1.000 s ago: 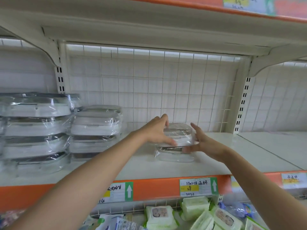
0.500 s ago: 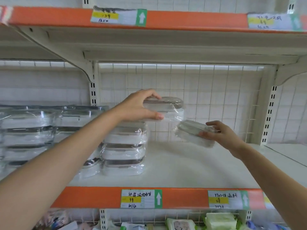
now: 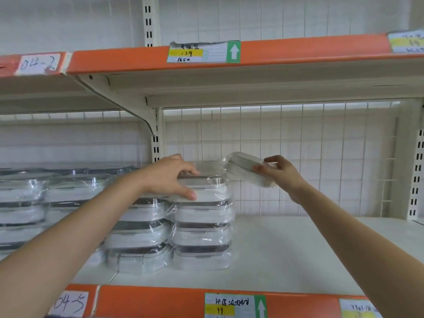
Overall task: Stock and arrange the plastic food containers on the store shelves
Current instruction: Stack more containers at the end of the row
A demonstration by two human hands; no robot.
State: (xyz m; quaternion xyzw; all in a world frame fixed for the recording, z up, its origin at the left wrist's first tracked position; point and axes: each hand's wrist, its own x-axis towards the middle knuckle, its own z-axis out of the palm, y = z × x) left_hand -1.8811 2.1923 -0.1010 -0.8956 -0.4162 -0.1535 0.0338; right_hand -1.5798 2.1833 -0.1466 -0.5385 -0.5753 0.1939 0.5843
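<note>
A person's two bare arms reach toward a white metal store shelf [image 3: 286,253] with an orange front edge. The left hand [image 3: 168,177] rests on the top clear plastic food container wrapped in shiny film [image 3: 204,188], fingers curled over its far edge and thumb pressing its near side, so the grip clasps this container. It sits as the fourth and highest layer of a stack of wrapped containers [image 3: 202,239] standing on the shelf near the middle of its front edge. Just to the left, touching it, stands a second stack [image 3: 137,244], partly hidden by the left forearm. More stacks of the same containers [image 3: 29,203] fill the left end of the shelf, blurred.

The right hand [image 3: 281,172] holds another film-wrapped white container [image 3: 245,168] in the air, tilted, just right of and slightly above the top of the nearest stack. Its grip pinches the container's right end between thumb and curled fingers.

A white wire grid panel [image 3: 309,157] backs the shelf. Above, a second orange-edged shelf [image 3: 298,50] carries a handwritten price label with a green arrow [image 3: 204,52].
</note>
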